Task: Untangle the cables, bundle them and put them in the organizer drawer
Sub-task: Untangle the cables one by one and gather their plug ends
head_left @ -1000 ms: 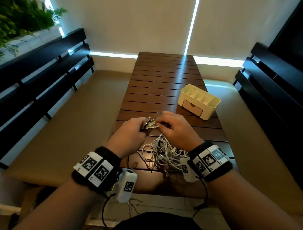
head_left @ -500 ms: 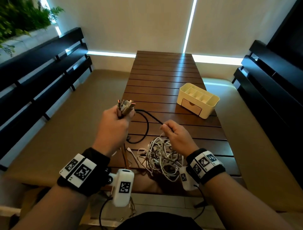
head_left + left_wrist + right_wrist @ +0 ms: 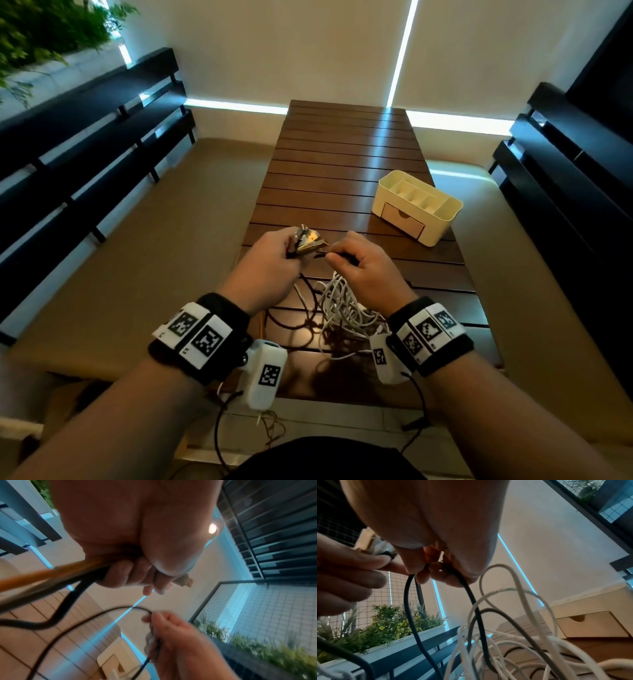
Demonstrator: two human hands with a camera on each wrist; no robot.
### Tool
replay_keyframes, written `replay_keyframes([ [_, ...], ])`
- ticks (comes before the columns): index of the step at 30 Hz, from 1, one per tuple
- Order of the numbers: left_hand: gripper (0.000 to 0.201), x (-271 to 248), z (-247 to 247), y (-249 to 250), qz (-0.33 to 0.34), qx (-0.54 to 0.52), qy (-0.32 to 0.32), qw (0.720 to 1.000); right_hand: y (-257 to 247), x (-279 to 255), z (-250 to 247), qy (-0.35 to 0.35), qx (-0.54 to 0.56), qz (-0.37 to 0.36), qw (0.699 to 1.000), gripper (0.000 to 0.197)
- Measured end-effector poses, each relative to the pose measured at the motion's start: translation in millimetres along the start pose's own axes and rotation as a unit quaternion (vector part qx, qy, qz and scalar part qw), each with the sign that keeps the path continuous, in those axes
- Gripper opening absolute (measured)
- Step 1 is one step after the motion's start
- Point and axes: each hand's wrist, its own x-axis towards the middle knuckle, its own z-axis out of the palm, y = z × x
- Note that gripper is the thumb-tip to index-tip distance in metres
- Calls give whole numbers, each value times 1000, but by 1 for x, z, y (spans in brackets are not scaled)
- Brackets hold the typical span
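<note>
My left hand (image 3: 270,263) grips a bunch of cable ends (image 3: 306,240), their plugs sticking out above the fist; an orange and a black cable (image 3: 56,577) trail from it in the left wrist view. My right hand (image 3: 359,263) pinches a thin black cable (image 3: 471,599) close beside the left hand. A tangle of white cables (image 3: 346,308) with black ones lies on the table below both hands. The cream organizer (image 3: 418,205) stands at the table's right, its wooden drawer (image 3: 404,219) closed.
The slatted wooden table (image 3: 346,150) runs away from me, with tan bench cushions (image 3: 164,246) on both sides. Dark slatted backrests (image 3: 78,137) flank the benches. A planter with greenery (image 3: 41,31) sits at the far left.
The left hand, raised and apart half a second ago, has come back down to the right hand. The right hand has moved up with the black cable to meet it.
</note>
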Motion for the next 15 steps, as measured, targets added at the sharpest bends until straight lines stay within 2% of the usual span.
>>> replay_keyframes([
  [4, 23, 11, 17, -3, -39, 71, -53, 995, -2, -1, 3, -7, 6, 6, 1000, 10],
  [7, 24, 14, 20, 4, -56, 138, -59, 987, 3, -9, 7, -6, 21, 38, 999, 11],
  [9, 24, 13, 21, 5, -50, 141, -32, 988, 6, -15, 13, -9, 47, 65, 997, 12],
  [11, 22, 12, 18, 3, -37, 99, 3, 994, 11, -20, 21, -24, 45, 88, 995, 14],
  [15, 15, 8, 4, 10, 13, -1, 105, 994, 44, -26, 28, -54, -50, 130, 989, 5],
])
